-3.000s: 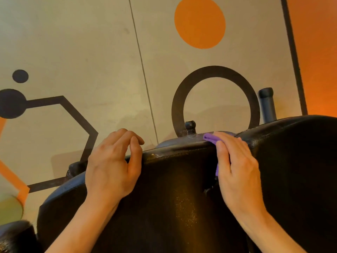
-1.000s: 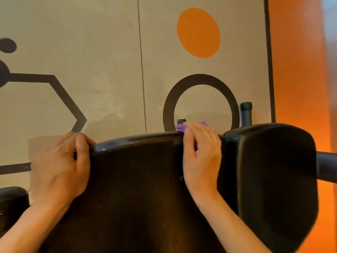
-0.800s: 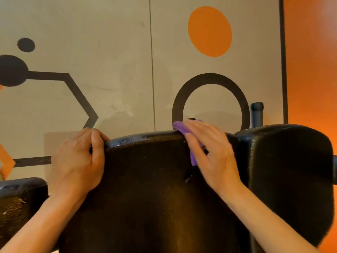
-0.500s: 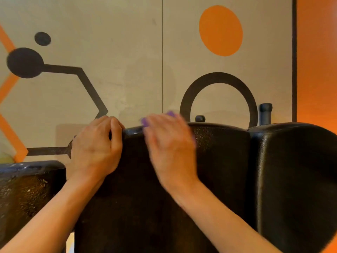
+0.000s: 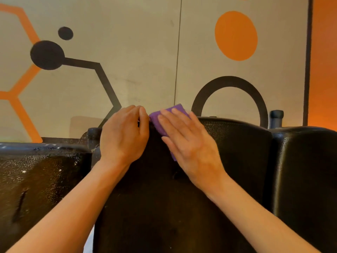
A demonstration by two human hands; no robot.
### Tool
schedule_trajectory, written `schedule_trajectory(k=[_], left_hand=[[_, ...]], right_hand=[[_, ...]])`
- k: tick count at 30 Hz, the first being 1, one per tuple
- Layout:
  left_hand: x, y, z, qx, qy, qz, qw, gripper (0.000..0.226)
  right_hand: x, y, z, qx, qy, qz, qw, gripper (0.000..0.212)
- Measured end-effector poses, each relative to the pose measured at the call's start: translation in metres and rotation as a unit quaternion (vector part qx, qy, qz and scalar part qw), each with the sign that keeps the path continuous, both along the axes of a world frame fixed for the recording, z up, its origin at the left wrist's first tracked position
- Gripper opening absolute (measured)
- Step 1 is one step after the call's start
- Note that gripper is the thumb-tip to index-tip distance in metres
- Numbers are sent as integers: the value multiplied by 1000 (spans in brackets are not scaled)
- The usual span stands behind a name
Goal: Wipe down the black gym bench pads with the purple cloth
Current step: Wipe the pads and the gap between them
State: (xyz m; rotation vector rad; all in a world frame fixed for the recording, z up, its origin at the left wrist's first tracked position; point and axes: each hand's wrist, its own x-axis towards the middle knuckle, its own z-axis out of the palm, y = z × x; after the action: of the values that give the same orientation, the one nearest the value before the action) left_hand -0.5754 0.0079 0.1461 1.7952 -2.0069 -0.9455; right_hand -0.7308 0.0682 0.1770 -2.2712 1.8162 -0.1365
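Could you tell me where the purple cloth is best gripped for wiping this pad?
Probably the free folded corner of the purple cloth, from above and behind the middle pad: it sticks up past the pad's top edge, while the right hand presses the rest flat.

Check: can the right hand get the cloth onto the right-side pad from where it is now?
Probably yes. The right hand already presses the purple cloth on the middle pad, and the right pad sits directly alongside. Nothing visible lies between them except the seam.

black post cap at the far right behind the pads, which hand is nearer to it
Right. The right hand presses the purple cloth on the middle pad, left of the post cap; the left hand is farther left.
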Motion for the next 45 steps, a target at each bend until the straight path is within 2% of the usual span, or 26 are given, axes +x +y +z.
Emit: schedule_trajectory(k=[1,3,5,6,7,9,11,12,13,15,17,18,21,24,26,28,30,31,32,34,37,39,42,43,45], left_hand=[[0,0,0,1,-8,-2,1000,49],[0,0,1,5,-18,0,1000,50],[0,1,2,3,-25,6,1000,49],[-1,1,2,0,-28,5,1000,48],[-1,2,2,-4,-30,4,1000,46],[0,2,1,-4,-31,10,999,42],[3,1,3,13,-19,8,1000,41],[7,0,6,22,-12,5,1000,42],[12,0,10,27,-7,4,1000,43],[25,0,16,25,-12,5,1000,42],[39,5,18,18,-27,2,999,40],[43,10,18,19,-31,-3,999,39],[44,23,15,34,-45,-6,998,34],[44,24,13,29,-55,-5,998,33],[46,24,13,27,-49,-13,998,35],[48,24,14,27,-41,-15,999,34],[47,23,15,29,-52,-17,998,32],[47,22,15,34,-54,-19,998,32],[47,20,15,41,-52,-23,998,32],[53,17,19,46,-57,-38,997,31],[79,14,28,2,-93,-54,994,33],[105,19,34,-19,-95,-52,994,35],[136,37,38,-25,-80,-44,995,41],[142,44,37,-28,-78,-45,996,42],[148,58,35,-32,-69,-57,996,44]], right_hand=[[-21,4,4,15,-2,-21,1000,42],[-50,16,17,29,-44,-143,988,43],[-37,19,18,2,-74,-244,967,43],[-18,15,13,-4,-75,-254,964,42],[7,9,7,-7,-66,-237,969,41],[43,0,1,-17,-47,-139,989,39],[34,-7,7,22,-19,-48,998,41],[17,-5,12,49,-4,-34,998,43],[-2,-2,17,66,10,-50,997,45],[-33,7,29,62,-5,-158,985,46],[-23,7,28,26,-28,-242,970,46],[-3,2,23,13,-30,-244,969,43],[67,-12,4,-11,-35,-137,990,30],[57,-22,8,42,-55,-18,997,31],[13,-17,14,66,-20,-38,997,37],[-23,-9,24,52,-12,-141,989,39],[-16,-7,20,14,-1,-222,975,36],[2,-10,15,5,7,-231,973,34],[25,-14,8,-5,13,-218,976,30],[67,-20,-1,-12,-10,-125,992,26],[60,-29,6,72,-54,25,996,32],[25,-28,14,98,-37,-9,995,37],[13,-18,20,34,-37,-157,986,33],[32,-18,15,22,-32,-158,987,31],[82,-17,1,14,-29,-82,996,27]])
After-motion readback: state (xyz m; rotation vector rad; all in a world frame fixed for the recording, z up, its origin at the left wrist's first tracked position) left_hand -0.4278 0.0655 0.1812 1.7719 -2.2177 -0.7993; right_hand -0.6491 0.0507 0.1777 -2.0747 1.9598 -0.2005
